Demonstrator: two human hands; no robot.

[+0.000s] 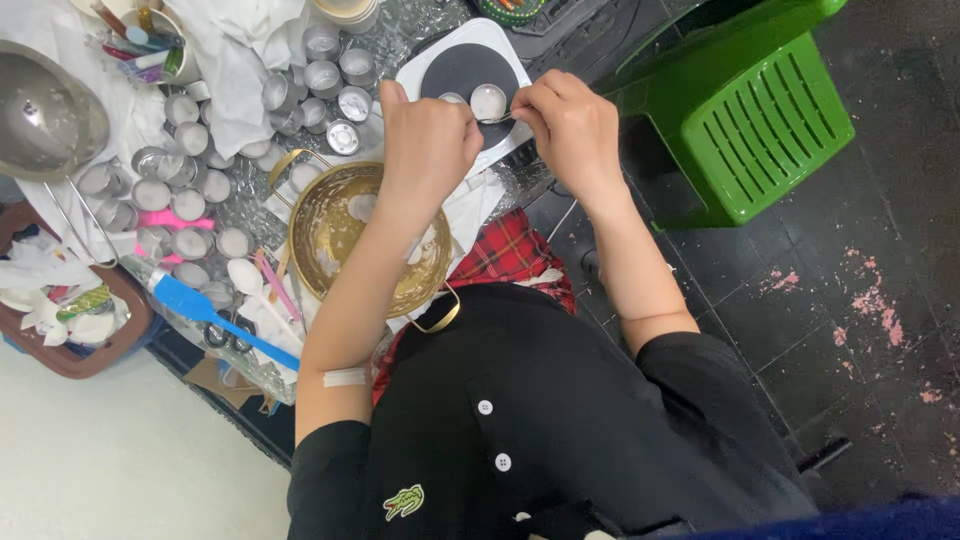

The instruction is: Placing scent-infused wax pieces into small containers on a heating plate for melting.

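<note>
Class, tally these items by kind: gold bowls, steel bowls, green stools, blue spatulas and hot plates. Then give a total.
Gold bowl: 1
Steel bowl: 1
Green stool: 1
Blue spatula: 1
Hot plate: 1
Total: 5

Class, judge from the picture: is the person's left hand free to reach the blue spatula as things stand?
Probably not at once: the left hand is raised over the hot plate, seemingly busy, while the blue spatula lies uncovered beyond the gold bowl.

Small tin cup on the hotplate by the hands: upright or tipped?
Upright. The small tin cup sits on the dark round hotplate with its open mouth facing up, pale contents showing inside. The right hand holds a thin tool at its rim.
</note>
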